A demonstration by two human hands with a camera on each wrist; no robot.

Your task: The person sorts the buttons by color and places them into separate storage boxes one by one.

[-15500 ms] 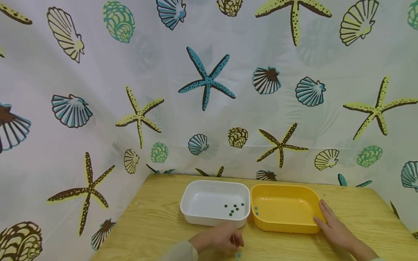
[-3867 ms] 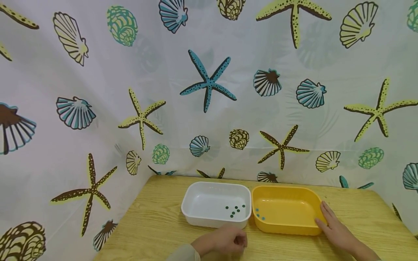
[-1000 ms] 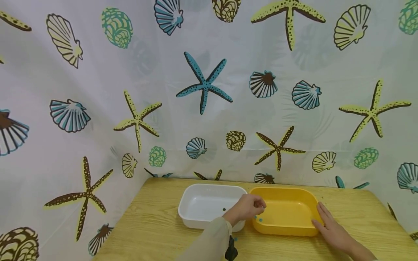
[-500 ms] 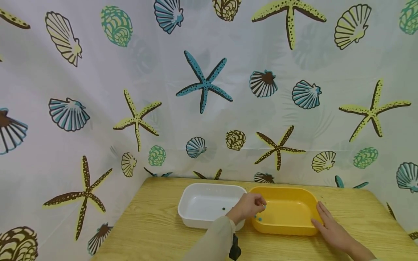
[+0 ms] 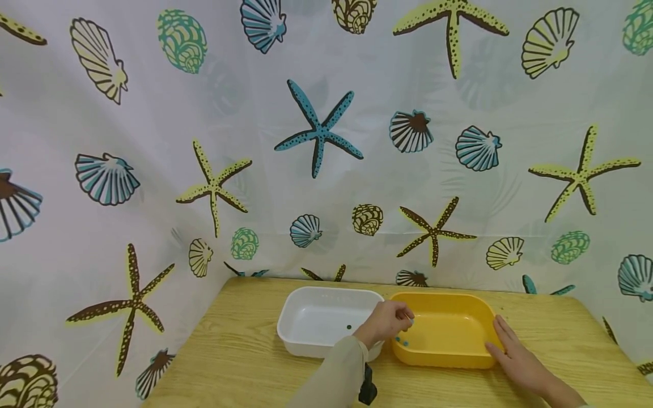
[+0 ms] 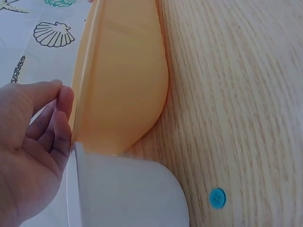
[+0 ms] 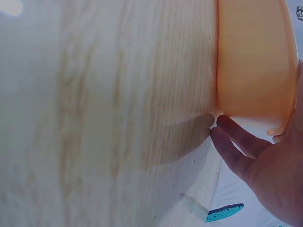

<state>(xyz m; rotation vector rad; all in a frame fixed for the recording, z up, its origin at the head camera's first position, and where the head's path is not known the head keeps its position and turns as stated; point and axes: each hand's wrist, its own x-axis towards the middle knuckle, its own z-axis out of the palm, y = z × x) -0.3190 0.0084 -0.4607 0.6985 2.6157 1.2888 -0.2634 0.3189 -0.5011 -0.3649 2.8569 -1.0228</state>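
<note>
My left hand [image 5: 382, 324] reaches over the near left corner of the yellow tray [image 5: 449, 360], thumb and fingertips pinching a small blue button [image 5: 411, 321]. Below it, blue buttons [image 5: 405, 343] lie on the tray floor. In the left wrist view the held button is hidden behind the fingertips. Another blue button [image 6: 218, 198], with holes through it, lies on the table in front of the trays. My right hand [image 5: 521, 358] rests against the right end of the yellow tray, fingers extended, as the right wrist view also shows.
A white tray [image 5: 306, 350] stands against the yellow one on the left. One dark green button [image 5: 349, 327] shows inside it; my left forearm covers its right part. Both trays sit on a wood-grain table [image 5: 229, 340], before a shell-and-starfish-patterned curtain [image 5: 255, 198].
My left hand has gone from the table in front of the trays to over the yellow tray, with a blue button. The yellow tray gained blue buttons earlier. My right hand stays put.
</note>
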